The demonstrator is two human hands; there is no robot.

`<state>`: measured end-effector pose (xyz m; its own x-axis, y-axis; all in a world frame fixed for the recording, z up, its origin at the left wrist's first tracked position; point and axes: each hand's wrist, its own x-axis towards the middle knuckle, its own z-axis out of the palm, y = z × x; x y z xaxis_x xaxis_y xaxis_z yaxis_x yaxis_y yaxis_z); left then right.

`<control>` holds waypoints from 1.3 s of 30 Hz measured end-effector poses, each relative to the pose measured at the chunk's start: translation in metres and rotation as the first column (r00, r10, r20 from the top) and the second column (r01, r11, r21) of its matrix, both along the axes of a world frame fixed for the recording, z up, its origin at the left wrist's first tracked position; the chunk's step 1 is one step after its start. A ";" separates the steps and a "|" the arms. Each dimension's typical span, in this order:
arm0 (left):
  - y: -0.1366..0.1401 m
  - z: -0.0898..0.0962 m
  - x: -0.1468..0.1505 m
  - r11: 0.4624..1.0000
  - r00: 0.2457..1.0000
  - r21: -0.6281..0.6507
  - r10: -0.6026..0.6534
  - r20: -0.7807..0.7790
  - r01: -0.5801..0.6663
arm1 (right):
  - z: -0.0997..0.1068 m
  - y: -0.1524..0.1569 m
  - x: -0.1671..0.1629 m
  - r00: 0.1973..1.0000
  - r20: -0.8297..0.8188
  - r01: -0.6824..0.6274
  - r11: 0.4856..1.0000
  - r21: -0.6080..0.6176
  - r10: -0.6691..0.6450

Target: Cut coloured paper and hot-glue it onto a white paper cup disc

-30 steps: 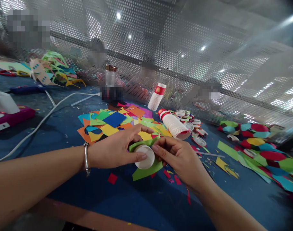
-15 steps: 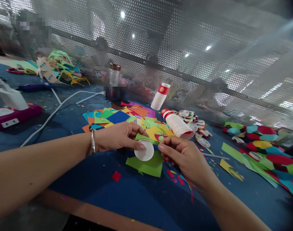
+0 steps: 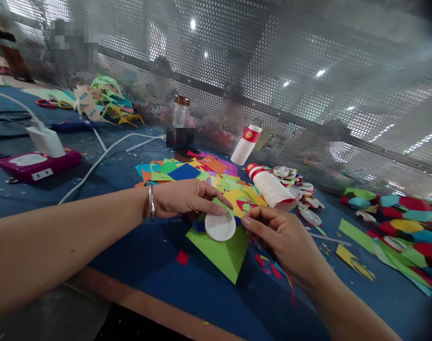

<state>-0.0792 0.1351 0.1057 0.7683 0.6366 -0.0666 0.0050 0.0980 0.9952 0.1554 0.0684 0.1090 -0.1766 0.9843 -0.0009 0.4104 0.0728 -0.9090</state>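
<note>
Between the hands, an evenly round white disc (image 3: 220,227) faces up over a green paper sheet (image 3: 225,255), one corner pointing toward the wearer. The left hand (image 3: 191,196), half open, has its thumb on the disc's far rim; the right hand (image 3: 278,232), nearly closed, is just beside it. Both grips are unclear.

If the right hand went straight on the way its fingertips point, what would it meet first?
Probably the dark blue piece right at the right hand's fingertips, then the white disc. Depth is unclear; it may already touch the blue piece.
</note>
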 end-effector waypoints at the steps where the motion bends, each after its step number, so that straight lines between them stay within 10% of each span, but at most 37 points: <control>1: 0.000 0.000 0.000 1.000 1.000 -0.024 0.008 -0.004 -0.008 | -0.001 0.000 -0.001 1.000 -0.019 0.010 1.000 -0.010 -0.010; 18: -0.009 -0.003 -0.002 0.934 0.974 -0.357 0.073 0.215 0.009 | 0.001 0.001 -0.001 0.807 -0.511 0.299 0.951 -0.082 -0.297; 30: -0.015 0.000 0.018 0.822 0.859 -0.479 0.457 0.230 -0.309 | -0.007 0.008 -0.003 0.834 -0.471 0.350 0.935 0.046 -0.289; 39: -0.014 -0.003 0.021 0.845 0.833 -0.411 0.475 0.282 -0.342 | -0.008 0.007 -0.009 0.846 -0.449 0.356 0.931 0.078 -0.286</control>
